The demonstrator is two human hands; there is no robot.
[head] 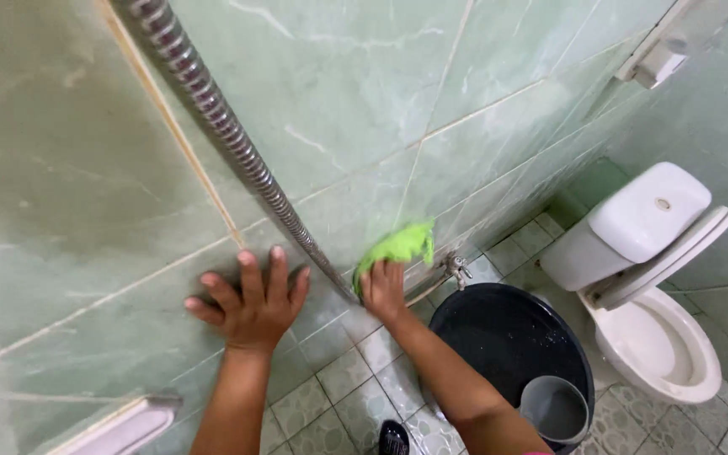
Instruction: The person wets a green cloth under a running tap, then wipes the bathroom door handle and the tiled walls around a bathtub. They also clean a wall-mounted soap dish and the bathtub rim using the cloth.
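Fingers, left hand (250, 307): spread wide apart, palm flat against the green tiled wall (86, 194), holding nothing.
Fingers, right hand (383, 291): curled together on a bright green cloth (397, 246), pressing it to the wall.
Cloth position: low on the wall, just beside the metal shower hose (237, 147) (which runs down slantwise between the hands).
Below: small tap (456, 270), dark bucket (507, 337) with a grey scoop (556, 409) inside.
Right side: white toilet (650, 278), seat raised.

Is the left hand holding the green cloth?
No, the left hand lies flat on the wall tile; the right hand holds the green cloth.
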